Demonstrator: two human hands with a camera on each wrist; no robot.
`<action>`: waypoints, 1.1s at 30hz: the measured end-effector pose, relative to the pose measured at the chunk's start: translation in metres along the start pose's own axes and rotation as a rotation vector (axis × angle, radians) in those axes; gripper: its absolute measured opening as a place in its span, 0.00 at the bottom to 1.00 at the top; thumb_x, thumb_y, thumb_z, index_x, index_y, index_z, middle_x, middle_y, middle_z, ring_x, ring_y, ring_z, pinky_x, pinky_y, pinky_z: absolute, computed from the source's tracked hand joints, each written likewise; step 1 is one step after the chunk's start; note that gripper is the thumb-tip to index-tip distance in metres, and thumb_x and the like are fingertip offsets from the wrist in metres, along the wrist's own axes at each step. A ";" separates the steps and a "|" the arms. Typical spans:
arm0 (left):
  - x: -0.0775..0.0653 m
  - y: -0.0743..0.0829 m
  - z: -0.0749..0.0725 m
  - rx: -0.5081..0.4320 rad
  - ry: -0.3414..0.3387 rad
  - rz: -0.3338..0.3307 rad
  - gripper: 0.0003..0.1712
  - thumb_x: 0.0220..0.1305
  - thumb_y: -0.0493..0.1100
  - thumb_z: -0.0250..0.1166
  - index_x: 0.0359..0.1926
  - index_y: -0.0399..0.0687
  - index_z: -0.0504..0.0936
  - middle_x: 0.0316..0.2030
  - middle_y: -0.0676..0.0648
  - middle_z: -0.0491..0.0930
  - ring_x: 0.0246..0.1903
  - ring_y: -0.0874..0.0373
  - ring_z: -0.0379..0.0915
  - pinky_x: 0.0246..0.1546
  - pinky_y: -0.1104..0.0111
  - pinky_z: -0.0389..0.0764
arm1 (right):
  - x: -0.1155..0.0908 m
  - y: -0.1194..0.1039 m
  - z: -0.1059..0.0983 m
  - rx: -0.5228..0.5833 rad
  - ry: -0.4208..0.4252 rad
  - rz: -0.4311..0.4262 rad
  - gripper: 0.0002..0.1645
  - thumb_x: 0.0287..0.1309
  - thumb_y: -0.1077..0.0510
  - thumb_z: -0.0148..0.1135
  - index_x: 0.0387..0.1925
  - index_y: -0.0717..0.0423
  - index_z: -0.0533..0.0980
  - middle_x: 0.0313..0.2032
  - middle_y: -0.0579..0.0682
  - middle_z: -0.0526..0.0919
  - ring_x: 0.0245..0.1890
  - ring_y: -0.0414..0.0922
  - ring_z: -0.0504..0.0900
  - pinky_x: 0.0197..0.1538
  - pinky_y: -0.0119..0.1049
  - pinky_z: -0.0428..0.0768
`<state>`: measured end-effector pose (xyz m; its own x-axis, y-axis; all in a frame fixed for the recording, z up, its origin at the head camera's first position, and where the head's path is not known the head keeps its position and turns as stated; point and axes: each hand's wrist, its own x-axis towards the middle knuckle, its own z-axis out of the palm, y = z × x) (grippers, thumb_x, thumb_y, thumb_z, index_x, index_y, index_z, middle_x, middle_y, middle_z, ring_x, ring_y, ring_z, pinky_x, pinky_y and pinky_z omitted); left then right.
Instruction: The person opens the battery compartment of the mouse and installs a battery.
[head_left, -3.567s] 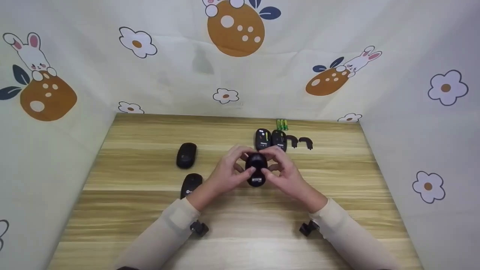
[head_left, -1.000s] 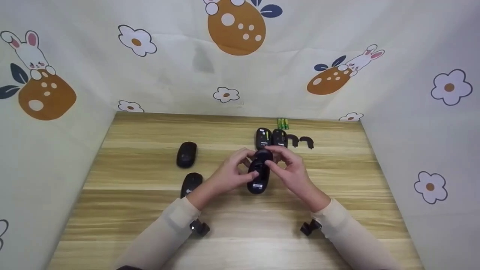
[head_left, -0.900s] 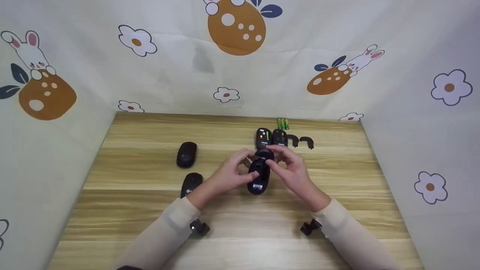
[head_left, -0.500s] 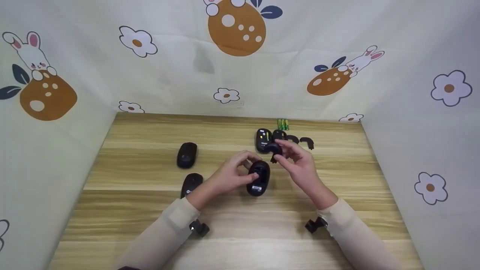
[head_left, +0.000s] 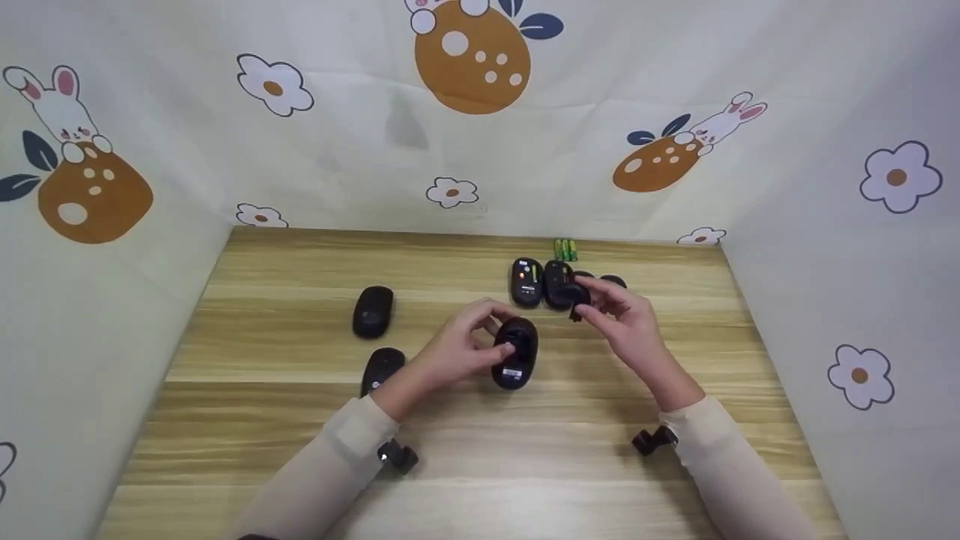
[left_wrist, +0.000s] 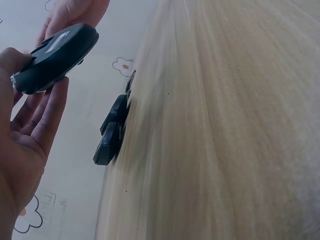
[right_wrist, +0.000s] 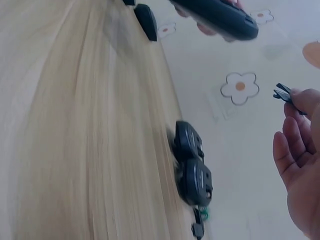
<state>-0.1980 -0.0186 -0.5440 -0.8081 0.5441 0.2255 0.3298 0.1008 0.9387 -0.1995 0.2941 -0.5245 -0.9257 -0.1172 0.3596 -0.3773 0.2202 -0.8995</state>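
My left hand [head_left: 469,341] grips a black computer mouse [head_left: 519,367], its underside turned up, with a white label and an uncovered battery slot. In the left wrist view this mouse [left_wrist: 60,57] is held well above the table, thumb on top and fingers beneath. To the right, my right hand [head_left: 626,319] pinches a curved black battery cover [head_left: 576,294] between thumb and fingertips. The right wrist view shows that cover [right_wrist: 286,95] edge-on, apart from the mouse. Behind it lie two upturned mice [head_left: 527,283] with open slots; the right one is partly hidden by the cover.
Three green batteries [head_left: 565,250] lie at the table's back edge. Two more battery covers lie right of the upturned mice, mostly hidden by my right hand. At left, a black mouse [head_left: 373,311] sits upright, and another mouse [head_left: 382,369] is partly behind my left wrist.
The battery cover has come off the mouse in my left hand. My right hand has carried it right, toward the loose covers. My left hand has stayed nearly in place.
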 end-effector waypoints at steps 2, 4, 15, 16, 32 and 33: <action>0.000 0.000 0.000 -0.007 0.009 -0.003 0.27 0.66 0.35 0.77 0.65 0.51 0.84 0.57 0.50 0.82 0.49 0.52 0.81 0.42 0.58 0.93 | 0.001 0.003 -0.005 -0.011 -0.008 0.018 0.24 0.65 0.74 0.74 0.62 0.66 0.85 0.36 0.56 0.88 0.36 0.41 0.85 0.40 0.28 0.84; -0.001 -0.001 -0.001 -0.005 0.015 -0.005 0.27 0.66 0.34 0.77 0.64 0.52 0.84 0.57 0.50 0.82 0.49 0.52 0.81 0.42 0.59 0.92 | 0.002 0.006 -0.010 -0.016 -0.013 0.038 0.24 0.65 0.74 0.74 0.62 0.65 0.85 0.36 0.54 0.87 0.35 0.41 0.84 0.39 0.27 0.84; -0.001 0.000 -0.002 0.003 0.013 0.012 0.27 0.66 0.34 0.78 0.64 0.51 0.84 0.57 0.50 0.82 0.48 0.53 0.81 0.40 0.60 0.92 | 0.007 0.021 -0.046 -0.053 -0.004 0.117 0.24 0.66 0.72 0.74 0.63 0.64 0.85 0.37 0.61 0.87 0.34 0.41 0.83 0.37 0.26 0.83; -0.001 0.000 -0.002 0.005 0.013 0.011 0.27 0.66 0.34 0.77 0.64 0.51 0.84 0.57 0.50 0.82 0.48 0.53 0.81 0.40 0.60 0.92 | 0.007 0.022 -0.049 -0.058 -0.001 0.121 0.24 0.67 0.71 0.74 0.63 0.64 0.85 0.38 0.62 0.87 0.34 0.41 0.83 0.37 0.26 0.83; 0.000 0.001 -0.003 0.007 0.014 0.005 0.26 0.67 0.36 0.77 0.65 0.51 0.84 0.58 0.49 0.82 0.49 0.51 0.80 0.41 0.60 0.92 | 0.020 0.048 -0.102 -0.212 0.060 0.206 0.24 0.68 0.72 0.73 0.64 0.70 0.83 0.36 0.58 0.85 0.30 0.35 0.80 0.32 0.22 0.80; 0.000 0.001 -0.003 0.004 0.012 0.008 0.26 0.67 0.35 0.77 0.65 0.51 0.84 0.58 0.49 0.82 0.48 0.51 0.80 0.41 0.60 0.92 | 0.021 0.048 -0.105 -0.225 0.054 0.214 0.24 0.68 0.72 0.72 0.64 0.71 0.82 0.36 0.59 0.84 0.29 0.35 0.80 0.31 0.22 0.79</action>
<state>-0.1996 -0.0210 -0.5420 -0.8115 0.5345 0.2362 0.3383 0.1001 0.9357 -0.2397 0.4035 -0.5337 -0.9825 0.0049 0.1862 -0.1647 0.4442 -0.8806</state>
